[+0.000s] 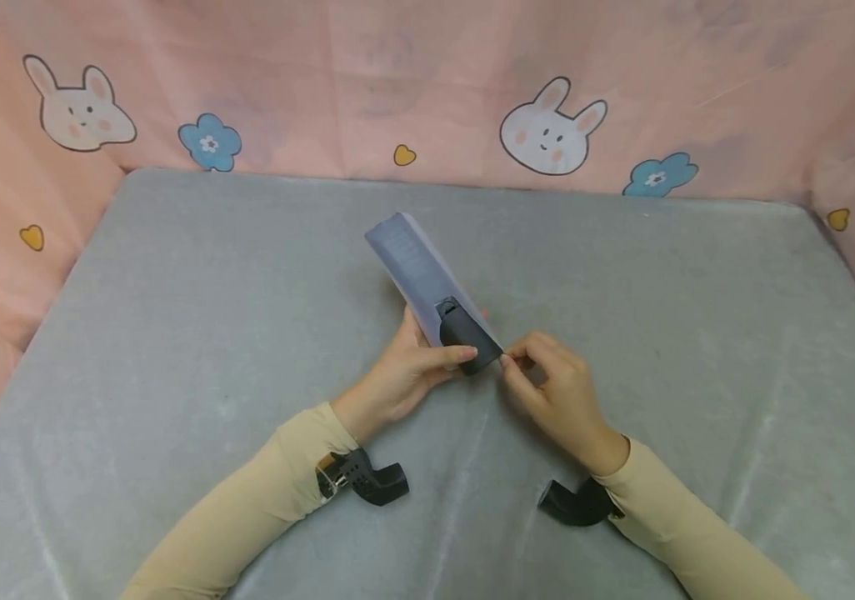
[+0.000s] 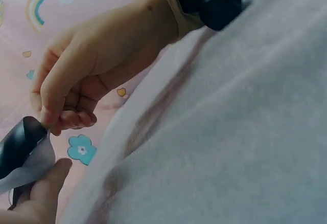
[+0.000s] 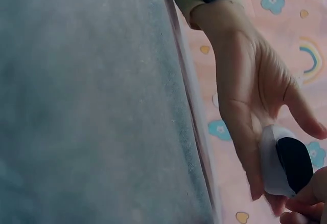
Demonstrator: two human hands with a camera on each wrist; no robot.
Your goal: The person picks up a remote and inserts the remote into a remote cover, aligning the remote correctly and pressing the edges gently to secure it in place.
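Observation:
A dark, smooth, rounded object (image 1: 465,333) lies lengthwise on a long, pale bluish film or sleeve (image 1: 407,254) that curls up along its sides. My left hand (image 1: 405,375) holds both from below, its thumb over the dark object and its fingers behind the film. At the near right corner, my right hand (image 1: 558,392) pinches the edge with thumb and forefinger. The left wrist view shows the dark end (image 2: 20,144) with whitish film (image 2: 43,155) around it. In the right wrist view, the film (image 3: 272,162) rests along the left fingers. What the dark object is, I cannot tell.
A grey cloth-covered table (image 1: 210,333) spreads beneath both hands. Behind it and at its sides hangs a pink curtain (image 1: 285,83) printed with rabbits, flowers and hearts. Black camera mounts (image 1: 378,483) sit on both wrists, close over the table.

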